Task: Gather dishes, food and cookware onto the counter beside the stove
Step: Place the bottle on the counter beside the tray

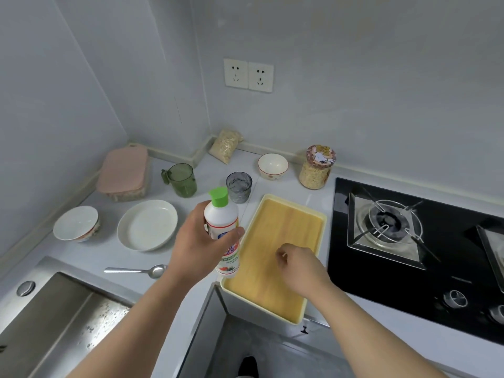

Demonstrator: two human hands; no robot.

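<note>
Inspector: Pale grey worktop (210, 170), a corner run between the steel sink (54, 323) and the black glass gas stove (409, 241). Your left grip (197, 238) is wrapped round the white plastic bottle with the green cap (221, 227). You hold it in the air, cap up, long axis near upright with a slight lean.

Operator: Where does it go from there?

Inspector: My judgement: down onto the worktop. The bottle hangs over the left rim of the cream rectangular tray with the wood-toned floor (286, 227), whose long side runs away from you, just beside the stove. The nearest stretch of worktop lies to the bottle's left and ahead, between the tray and the white shallow dish (147, 225). Your left grip is the nearer one.

Operator: Right side?

Inspector: Your right grip (298, 267) sits low over the tray floor, fingers curled. Whether it pinches anything, I cannot tell.

Operator: Containers?

Inspector: The dish, white bowl (75, 223), small patterned bowl (272, 166), green translucent mug (182, 180) and grey ribbed tumbler (239, 186) show nothing inside. Clear jar with the cartoon lid (316, 170): filled with pale flakes. Pink-lidded box (124, 173): contents unclear.
</note>
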